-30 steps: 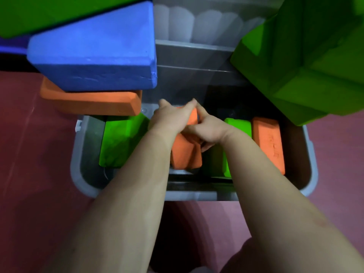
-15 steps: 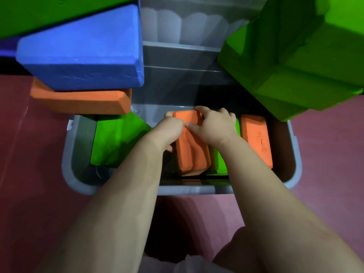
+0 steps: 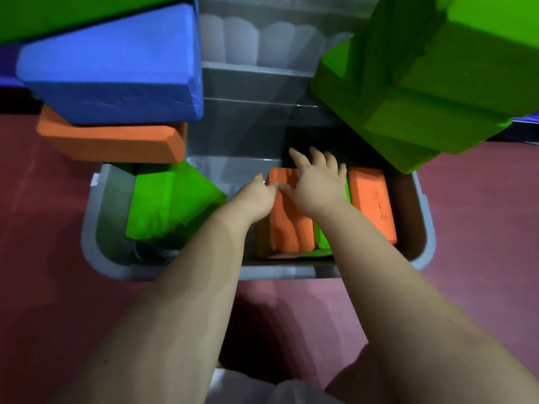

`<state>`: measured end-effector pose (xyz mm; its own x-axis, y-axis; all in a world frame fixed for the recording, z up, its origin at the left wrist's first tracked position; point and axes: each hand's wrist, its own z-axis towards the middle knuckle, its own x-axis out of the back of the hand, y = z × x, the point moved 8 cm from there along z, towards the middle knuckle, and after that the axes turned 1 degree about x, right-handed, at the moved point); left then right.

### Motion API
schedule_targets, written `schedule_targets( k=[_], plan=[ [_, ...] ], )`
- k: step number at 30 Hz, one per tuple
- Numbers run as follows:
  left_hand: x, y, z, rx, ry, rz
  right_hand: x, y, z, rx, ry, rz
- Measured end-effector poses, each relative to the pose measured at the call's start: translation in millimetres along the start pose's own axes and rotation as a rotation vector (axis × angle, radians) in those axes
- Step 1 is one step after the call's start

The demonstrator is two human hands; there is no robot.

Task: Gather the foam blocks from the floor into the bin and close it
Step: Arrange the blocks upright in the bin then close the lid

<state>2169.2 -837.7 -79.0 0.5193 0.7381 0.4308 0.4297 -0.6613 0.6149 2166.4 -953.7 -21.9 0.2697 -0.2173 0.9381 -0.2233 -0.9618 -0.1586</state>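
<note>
A grey bin (image 3: 96, 252) stands open on the red floor, its lid (image 3: 256, 83) upright behind it. Inside lie a green block (image 3: 172, 205) at the left, an orange block (image 3: 288, 225) in the middle, a thin green block (image 3: 320, 240) beside it and another orange block (image 3: 370, 202) at the right. My left hand (image 3: 256, 199) grips the middle orange block at its left edge. My right hand (image 3: 315, 185) lies flat on that block's far end, fingers spread.
A blue block (image 3: 116, 68) on an orange block (image 3: 110, 141) looms over the bin's left side. Large green blocks (image 3: 423, 83) overhang its right side, and another green block (image 3: 73, 13) is at the top left. Red floor (image 3: 43, 287) surrounds the bin.
The middle orange block went from tilted in both hands to lying lower in the bin. My right hand let go of its grip and spread flat on top.
</note>
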Motion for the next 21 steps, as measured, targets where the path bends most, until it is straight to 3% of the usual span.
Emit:
schedule_targets(
  k=[3, 5, 7, 11, 14, 18, 21],
  plan=[
    [50, -7, -25, -0.105, 0.235, 0.306, 6, -51, -5, 0.197, 0.053, 0.019],
    [85, -16, -49, -0.14, 0.409, 0.476, -3, -87, -11, 0.273, 0.011, 0.057],
    [110, -39, -65, -0.074, 0.478, 0.536, -23, -118, -19, 0.306, -0.085, 0.091],
    [119, -86, -66, 0.109, 0.345, 0.355, -68, -147, -31, 0.272, -0.325, 0.213],
    [123, -100, -57, 0.172, 0.344, 0.204, -78, -159, -34, 0.314, -0.396, 0.355],
    [127, -102, -40, 0.183, 0.336, 0.227, -65, -146, -33, 0.295, -0.309, 0.411],
    [98, -96, -25, 0.18, 0.191, 0.098, -48, -122, -25, 0.285, -0.157, 0.174]
  ],
)
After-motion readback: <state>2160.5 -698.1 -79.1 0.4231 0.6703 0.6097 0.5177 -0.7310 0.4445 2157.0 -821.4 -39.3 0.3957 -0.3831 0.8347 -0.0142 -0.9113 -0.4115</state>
